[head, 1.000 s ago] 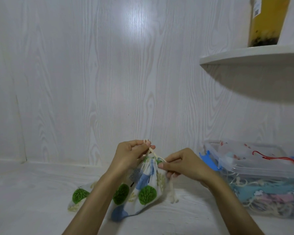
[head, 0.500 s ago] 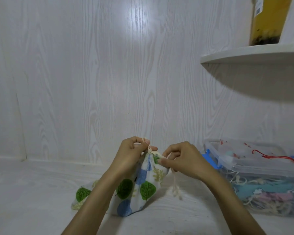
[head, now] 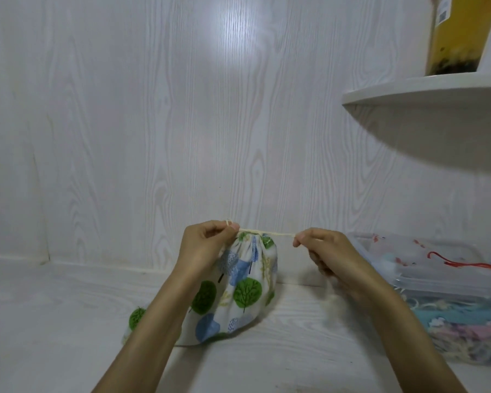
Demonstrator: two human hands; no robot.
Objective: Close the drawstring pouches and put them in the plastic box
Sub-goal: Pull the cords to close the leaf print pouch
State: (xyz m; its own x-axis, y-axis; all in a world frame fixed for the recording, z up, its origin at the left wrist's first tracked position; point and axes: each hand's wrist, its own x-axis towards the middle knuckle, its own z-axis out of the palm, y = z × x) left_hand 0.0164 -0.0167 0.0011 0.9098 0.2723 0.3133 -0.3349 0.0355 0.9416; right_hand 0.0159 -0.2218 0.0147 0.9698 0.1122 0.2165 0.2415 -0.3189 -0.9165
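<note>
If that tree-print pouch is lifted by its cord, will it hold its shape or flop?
Probably flop: the pouch is thin gathered cloth, sagging on the table. It looks light, hanging from the cord pinched by the left hand and right hand. Unlikely to roll.

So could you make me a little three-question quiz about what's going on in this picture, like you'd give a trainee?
1. True or false: the tree-print pouch already lies inside the plastic box.
2. What does the right hand pinch? A) the drawstring B) the box's rim C) the shelf
3. Fill in: the cord runs taut from the right hand to the ____ hand.

Key
1. False: it stands on the white surface, left of the box.
2. A.
3. Left; the pouch's mouth is gathered between the two hands.
</note>
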